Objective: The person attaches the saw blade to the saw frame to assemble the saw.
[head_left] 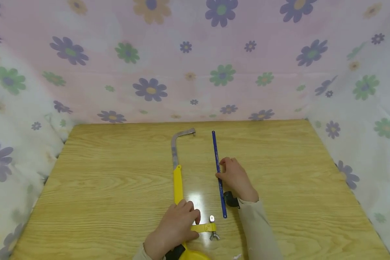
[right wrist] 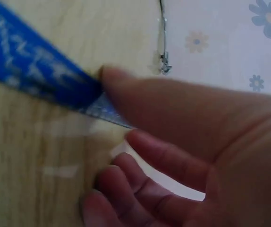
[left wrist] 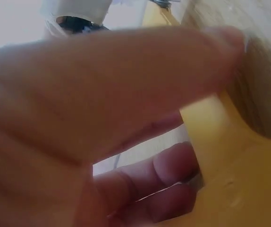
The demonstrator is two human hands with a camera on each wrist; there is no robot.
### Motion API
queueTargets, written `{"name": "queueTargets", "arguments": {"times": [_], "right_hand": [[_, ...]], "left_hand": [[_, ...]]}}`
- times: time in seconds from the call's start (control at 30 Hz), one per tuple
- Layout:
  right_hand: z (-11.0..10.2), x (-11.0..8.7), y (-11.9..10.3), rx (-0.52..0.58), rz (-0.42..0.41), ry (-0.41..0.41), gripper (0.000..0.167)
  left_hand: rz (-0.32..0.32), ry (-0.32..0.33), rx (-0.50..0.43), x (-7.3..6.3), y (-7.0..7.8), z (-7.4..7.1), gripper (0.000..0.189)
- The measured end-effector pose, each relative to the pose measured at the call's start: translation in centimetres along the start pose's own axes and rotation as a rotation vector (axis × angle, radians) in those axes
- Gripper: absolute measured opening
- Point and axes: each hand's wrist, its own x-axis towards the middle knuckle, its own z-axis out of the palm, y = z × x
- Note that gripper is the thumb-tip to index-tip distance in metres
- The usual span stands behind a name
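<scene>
A hacksaw frame [head_left: 178, 186] with a yellow body and a bare metal front arm [head_left: 174, 151] lies along the table. My left hand [head_left: 175, 225] grips it near the handle end, thumb and fingers on either side of the yellow metal [left wrist: 204, 127]. Beside that hand, a short yellow arm ends in a blade pin and a wing nut [head_left: 214, 235]. To the right, my right hand [head_left: 237, 178] pinches a blue hacksaw blade [head_left: 216, 153] around its middle. In the right wrist view the thumb presses the worn blue blade [right wrist: 36, 61]; the other fingers curl below it.
The wood-grain table [head_left: 117, 173] reaches back to a flowered cloth [head_left: 182, 65], which also hangs at both sides. A small white scrap [head_left: 237, 256] lies at the near edge. Dark wrist cameras [head_left: 230, 199] are strapped at both cuffs.
</scene>
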Motion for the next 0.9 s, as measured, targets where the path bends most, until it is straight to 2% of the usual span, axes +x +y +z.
{"name": "queueTargets", "arguments": {"times": [0.2,0.43,0.67,0.9], "right_hand": [[-0.5,0.1,-0.1,0.002,-0.003,0.028,0.023],[-1.1,0.2,-0.3,-0.068,0.039,0.065,0.022],[-1.2,-0.1,-0.3,-0.061,0.045,0.067,0.019],[-1.4,-0.7,0.7,-0.031,0.069,0.053,0.018]], "left_hand": [[0.002,0.001,-0.023,0.0,-0.7,-0.6,0.025],[0.023,0.029,-0.046,0.3,-1.5,-0.8,0.024],[0.019,0.023,-0.043,0.2,-1.5,-0.6,0.023],[0.037,0.011,-0.100,0.3,-1.5,-0.4,0.021]]}}
